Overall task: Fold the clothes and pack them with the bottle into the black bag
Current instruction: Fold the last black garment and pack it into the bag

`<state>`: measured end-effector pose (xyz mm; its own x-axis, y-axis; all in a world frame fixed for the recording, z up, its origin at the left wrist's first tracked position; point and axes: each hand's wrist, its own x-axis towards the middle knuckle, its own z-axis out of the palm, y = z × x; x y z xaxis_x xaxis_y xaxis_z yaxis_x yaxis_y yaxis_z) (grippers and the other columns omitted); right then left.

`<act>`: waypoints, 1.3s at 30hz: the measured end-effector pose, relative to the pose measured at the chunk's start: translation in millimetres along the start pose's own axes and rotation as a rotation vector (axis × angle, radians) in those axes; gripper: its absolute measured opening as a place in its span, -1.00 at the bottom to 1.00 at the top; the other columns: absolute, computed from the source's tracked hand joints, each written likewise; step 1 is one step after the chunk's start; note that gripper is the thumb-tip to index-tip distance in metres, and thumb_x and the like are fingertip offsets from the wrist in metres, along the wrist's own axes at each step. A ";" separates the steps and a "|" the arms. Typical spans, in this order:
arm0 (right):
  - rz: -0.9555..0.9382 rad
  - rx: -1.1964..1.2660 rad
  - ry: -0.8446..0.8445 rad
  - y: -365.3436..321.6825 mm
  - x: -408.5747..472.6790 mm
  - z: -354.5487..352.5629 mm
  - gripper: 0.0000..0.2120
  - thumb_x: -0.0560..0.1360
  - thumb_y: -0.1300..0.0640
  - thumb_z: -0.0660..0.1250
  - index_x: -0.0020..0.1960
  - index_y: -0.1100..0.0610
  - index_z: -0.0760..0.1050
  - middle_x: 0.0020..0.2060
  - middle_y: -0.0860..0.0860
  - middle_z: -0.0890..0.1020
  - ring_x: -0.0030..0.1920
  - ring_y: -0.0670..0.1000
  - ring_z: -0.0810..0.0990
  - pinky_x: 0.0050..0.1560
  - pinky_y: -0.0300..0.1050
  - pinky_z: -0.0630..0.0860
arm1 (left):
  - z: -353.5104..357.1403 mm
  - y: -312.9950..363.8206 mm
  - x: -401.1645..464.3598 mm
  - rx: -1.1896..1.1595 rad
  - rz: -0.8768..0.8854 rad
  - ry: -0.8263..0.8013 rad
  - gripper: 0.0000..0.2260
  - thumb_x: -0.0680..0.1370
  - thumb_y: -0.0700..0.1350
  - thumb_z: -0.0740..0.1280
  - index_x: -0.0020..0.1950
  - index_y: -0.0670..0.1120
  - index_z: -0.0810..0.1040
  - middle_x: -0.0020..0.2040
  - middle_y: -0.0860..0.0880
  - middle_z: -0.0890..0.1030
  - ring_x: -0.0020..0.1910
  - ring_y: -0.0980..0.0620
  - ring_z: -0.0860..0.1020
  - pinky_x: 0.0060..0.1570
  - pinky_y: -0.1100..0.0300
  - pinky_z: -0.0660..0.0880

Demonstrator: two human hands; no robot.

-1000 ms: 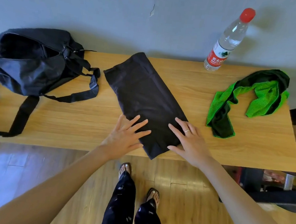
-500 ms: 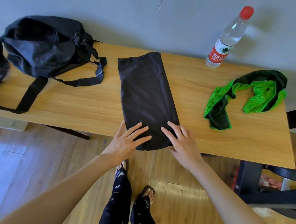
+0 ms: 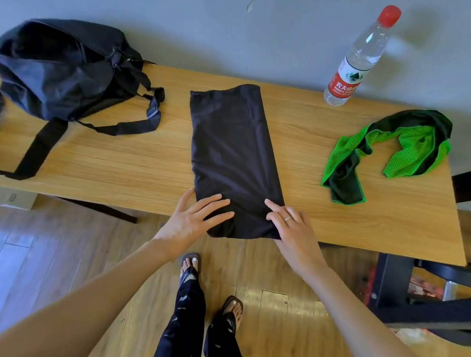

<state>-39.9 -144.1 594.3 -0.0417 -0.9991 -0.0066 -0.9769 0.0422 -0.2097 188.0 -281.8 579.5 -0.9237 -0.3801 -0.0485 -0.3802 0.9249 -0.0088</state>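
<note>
Wooden desk (image 3: pixel 143 166) against grey wall. Black garment (image 3: pixel 231 149) mid-desk, folded long, near end at front edge. Left hand (image 3: pixel 196 217) and right hand (image 3: pixel 290 226) lie flat on it, fingers straight, gripping nothing. Soft, light, floppy stuff; I'd pinch near corners to fold.

bright even daylight, soft shadows on wall, glare on floor, wide-angle edge bending

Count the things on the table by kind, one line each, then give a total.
Clothes: 2, the black garment and the green-and-black garment
Bags: 1, the black bag
Bottles: 1, the bottle
Total: 4
</note>
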 end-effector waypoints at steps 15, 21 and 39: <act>0.278 0.560 0.081 -1.6 32.1 -39.0 -0.84 0.43 0.27 0.34 -0.02 0.10 0.58 -0.09 -0.02 0.55 -0.05 -0.06 0.45 -0.03 -0.17 0.38 | -32.6 -10.9 7.6 -0.662 -0.230 0.252 -0.75 0.55 -0.20 0.16 0.16 -0.06 0.53 -0.02 0.02 0.63 -0.02 0.11 0.55 0.23 -0.01 0.38; 0.331 0.987 0.133 -5.5 84.0 -82.9 -0.86 0.47 0.35 0.31 -0.23 0.19 0.52 -0.38 -0.09 0.51 -0.30 -0.12 0.45 -0.28 -0.29 0.33 | -66.1 -37.0 28.4 -1.055 -0.416 0.312 -0.80 0.58 -0.24 0.24 0.01 0.04 0.55 -0.19 0.09 0.57 -0.19 0.14 0.54 -0.20 0.30 0.45; 0.590 1.038 0.163 28.3 282.4 -76.6 -0.68 0.53 0.11 0.33 -0.33 0.17 0.32 -0.41 0.05 0.38 -0.40 -0.05 0.39 -0.42 -0.29 0.23 | -73.6 -166.0 149.4 -1.628 -0.849 0.238 -0.73 0.51 -0.11 0.38 0.19 -0.09 0.52 0.01 0.00 0.64 -0.03 0.14 0.62 -0.14 0.28 0.57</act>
<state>-95.4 -424.9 661.4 -0.5242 -0.8116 -0.2580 -0.1677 0.3954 -0.9031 109.6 -492.9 647.3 -0.4145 -0.8073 -0.4201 -0.2210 -0.3586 0.9070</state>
